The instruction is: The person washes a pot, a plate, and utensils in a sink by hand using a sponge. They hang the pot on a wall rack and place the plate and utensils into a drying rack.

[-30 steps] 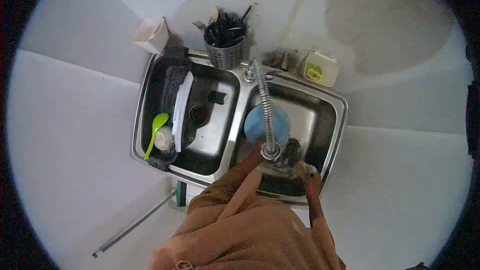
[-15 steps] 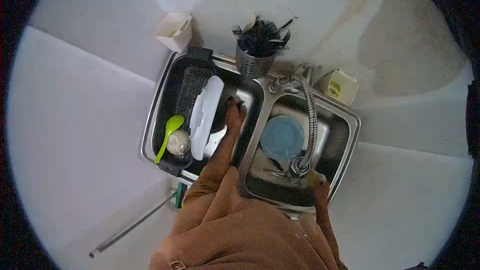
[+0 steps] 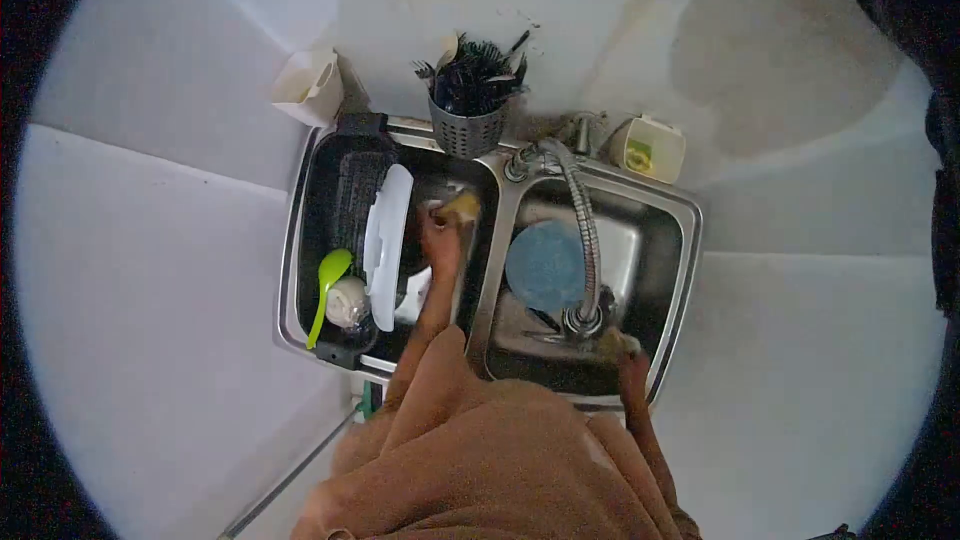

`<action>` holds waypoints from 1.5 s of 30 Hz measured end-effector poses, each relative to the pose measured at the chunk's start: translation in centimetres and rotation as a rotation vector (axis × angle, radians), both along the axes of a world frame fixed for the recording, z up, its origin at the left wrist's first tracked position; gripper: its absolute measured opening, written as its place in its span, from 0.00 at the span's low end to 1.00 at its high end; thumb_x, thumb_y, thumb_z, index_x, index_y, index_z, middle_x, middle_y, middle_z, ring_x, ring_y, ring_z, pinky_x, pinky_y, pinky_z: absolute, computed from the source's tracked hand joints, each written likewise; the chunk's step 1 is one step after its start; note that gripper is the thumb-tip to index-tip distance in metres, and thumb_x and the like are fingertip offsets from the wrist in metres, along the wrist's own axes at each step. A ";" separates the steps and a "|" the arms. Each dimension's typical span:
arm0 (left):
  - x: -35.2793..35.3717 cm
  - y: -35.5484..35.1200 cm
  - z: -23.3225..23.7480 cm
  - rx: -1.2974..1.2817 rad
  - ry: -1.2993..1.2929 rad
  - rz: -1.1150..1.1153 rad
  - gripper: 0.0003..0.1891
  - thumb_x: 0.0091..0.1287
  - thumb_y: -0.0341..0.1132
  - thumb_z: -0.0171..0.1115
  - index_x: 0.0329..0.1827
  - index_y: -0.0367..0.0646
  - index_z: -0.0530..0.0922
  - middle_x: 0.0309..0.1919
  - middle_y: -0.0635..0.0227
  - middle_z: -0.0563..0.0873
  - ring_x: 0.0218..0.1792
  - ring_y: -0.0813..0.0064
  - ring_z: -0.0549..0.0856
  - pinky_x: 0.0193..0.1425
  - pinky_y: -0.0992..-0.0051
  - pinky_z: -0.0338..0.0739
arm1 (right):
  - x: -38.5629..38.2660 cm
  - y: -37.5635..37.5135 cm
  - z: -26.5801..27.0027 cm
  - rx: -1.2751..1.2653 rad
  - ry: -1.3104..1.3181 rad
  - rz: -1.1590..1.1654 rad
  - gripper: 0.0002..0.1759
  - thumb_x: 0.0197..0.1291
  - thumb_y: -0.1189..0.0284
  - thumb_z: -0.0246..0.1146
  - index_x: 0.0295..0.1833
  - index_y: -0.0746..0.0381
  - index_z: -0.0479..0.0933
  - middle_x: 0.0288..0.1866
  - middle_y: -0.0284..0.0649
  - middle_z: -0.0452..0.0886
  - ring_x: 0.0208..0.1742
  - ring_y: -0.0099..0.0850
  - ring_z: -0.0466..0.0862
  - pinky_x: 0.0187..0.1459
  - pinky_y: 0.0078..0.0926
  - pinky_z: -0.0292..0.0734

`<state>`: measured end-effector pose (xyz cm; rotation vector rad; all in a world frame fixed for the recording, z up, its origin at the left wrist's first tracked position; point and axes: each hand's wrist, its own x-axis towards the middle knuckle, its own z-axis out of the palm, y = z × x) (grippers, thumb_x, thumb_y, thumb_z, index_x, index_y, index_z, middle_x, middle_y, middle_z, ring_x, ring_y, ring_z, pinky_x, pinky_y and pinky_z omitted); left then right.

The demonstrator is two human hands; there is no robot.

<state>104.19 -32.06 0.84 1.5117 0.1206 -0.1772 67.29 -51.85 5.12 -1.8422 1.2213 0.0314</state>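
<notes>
My left hand [image 3: 440, 232] is down in the left basin, its fingers curled at a small yellowish thing [image 3: 461, 207] too blurred to name. Left of that hand, a white plastic lid [image 3: 390, 248] stands on edge by the black dish rack [image 3: 362, 202]. A white flat piece [image 3: 413, 295] lies below the wrist. In the right basin, my right hand [image 3: 633, 368] is closed on a yellowish sponge [image 3: 611, 344], under the tap's spray head [image 3: 582, 319]. A round blue lid or plate [image 3: 545, 265] lies beside it, with some cutlery [image 3: 545, 336] below.
A green ladle [image 3: 328, 290] and a whitish round item [image 3: 347, 302] sit in the rack. Behind the basins stand a cutlery holder [image 3: 467, 130], a white container [image 3: 308, 88] and a soap box [image 3: 652, 148]. The flexible tap hose [image 3: 584, 210] arches over the right basin.
My left hand has shifted slightly within the left basin, and a yellowish thing now shows at its fingers. My right hand has moved a little towards the spray head. The view has shifted.
</notes>
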 end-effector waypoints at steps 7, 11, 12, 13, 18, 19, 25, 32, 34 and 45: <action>0.1 -4.7 2.7 0.237 -0.217 -0.389 0.14 0.51 0.30 0.65 0.40 0.40 0.73 0.30 0.68 0.77 0.34 0.72 0.77 0.39 0.73 0.72 | 4.1 0.2 2.0 0.010 -0.054 0.052 0.18 0.54 0.71 0.60 0.50 0.65 0.71 0.41 0.42 0.77 0.39 0.29 0.78 0.33 0.27 0.77; 0.3 -5.4 3.2 0.583 -0.436 -0.300 0.16 0.51 0.35 0.62 0.42 0.38 0.73 0.31 0.57 0.76 0.36 0.52 0.75 0.43 0.63 0.69 | 3.9 0.5 -0.2 0.195 -0.481 -0.164 0.17 0.53 0.68 0.61 0.47 0.65 0.72 0.40 0.39 0.78 0.38 0.31 0.80 0.37 0.25 0.75; 0.0 -5.2 2.5 0.583 -0.440 -0.305 0.16 0.51 0.35 0.62 0.42 0.38 0.73 0.31 0.57 0.76 0.36 0.52 0.75 0.43 0.63 0.69 | 3.6 0.7 -0.3 0.239 -0.517 -0.201 0.17 0.53 0.69 0.61 0.47 0.65 0.71 0.40 0.40 0.78 0.38 0.31 0.79 0.36 0.24 0.75; -0.1 -5.1 1.6 0.595 -0.503 -0.161 0.16 0.53 0.36 0.61 0.41 0.36 0.72 0.32 0.55 0.75 0.38 0.52 0.74 0.44 0.61 0.68 | 3.9 0.9 0.2 0.238 -0.524 -0.206 0.17 0.53 0.69 0.61 0.47 0.65 0.71 0.40 0.40 0.78 0.38 0.31 0.79 0.36 0.24 0.75; -6.4 -3.8 6.7 0.618 -0.428 -0.051 0.14 0.59 0.38 0.58 0.40 0.34 0.71 0.38 0.54 0.75 0.41 0.56 0.73 0.50 0.64 0.66 | 7.5 1.3 -0.7 0.395 -0.537 -0.226 0.18 0.53 0.72 0.61 0.49 0.65 0.69 0.40 0.40 0.77 0.39 0.29 0.78 0.37 0.24 0.76; -8.5 -3.7 7.9 0.498 -0.309 -0.153 0.13 0.60 0.37 0.57 0.39 0.35 0.71 0.39 0.56 0.75 0.41 0.59 0.74 0.50 0.65 0.67 | 8.5 1.1 -0.5 0.324 -0.437 -0.121 0.18 0.53 0.72 0.59 0.50 0.65 0.69 0.40 0.39 0.76 0.40 0.30 0.78 0.38 0.26 0.77; -14.9 -4.3 5.6 0.053 0.302 -0.699 0.11 0.61 0.32 0.58 0.45 0.42 0.72 0.35 0.69 0.78 0.37 0.74 0.77 0.34 0.74 0.74 | 14.0 0.0 -0.6 -0.001 -0.393 0.718 0.14 0.58 0.67 0.55 0.46 0.65 0.71 0.40 0.42 0.77 0.40 0.35 0.78 0.39 0.30 0.76; -16.6 -2.9 3.7 -0.135 0.660 -0.496 0.11 0.61 0.35 0.56 0.45 0.45 0.72 0.32 0.71 0.78 0.31 0.78 0.78 0.33 0.77 0.73 | 28.1 -3.5 8.7 -0.586 -0.533 0.480 0.27 0.55 0.61 0.56 0.55 0.69 0.65 0.55 0.59 0.68 0.56 0.52 0.68 0.59 0.44 0.61; -17.0 -3.0 1.5 -0.269 0.710 -0.493 0.10 0.61 0.38 0.56 0.41 0.44 0.71 0.29 0.72 0.77 0.27 0.78 0.76 0.31 0.77 0.72 | 30.7 -4.5 6.2 -0.493 -0.462 0.642 0.28 0.53 0.66 0.58 0.58 0.69 0.63 0.60 0.58 0.64 0.61 0.51 0.64 0.63 0.42 0.56; -21.1 -4.5 -2.6 -0.621 0.831 -0.256 0.06 0.62 0.38 0.54 0.34 0.46 0.72 0.17 0.74 0.72 0.17 0.79 0.72 0.20 0.78 0.69 | 13.5 3.8 -3.3 -0.102 -0.430 0.336 0.24 0.57 0.64 0.57 0.55 0.69 0.67 0.50 0.50 0.73 0.51 0.40 0.74 0.53 0.31 0.67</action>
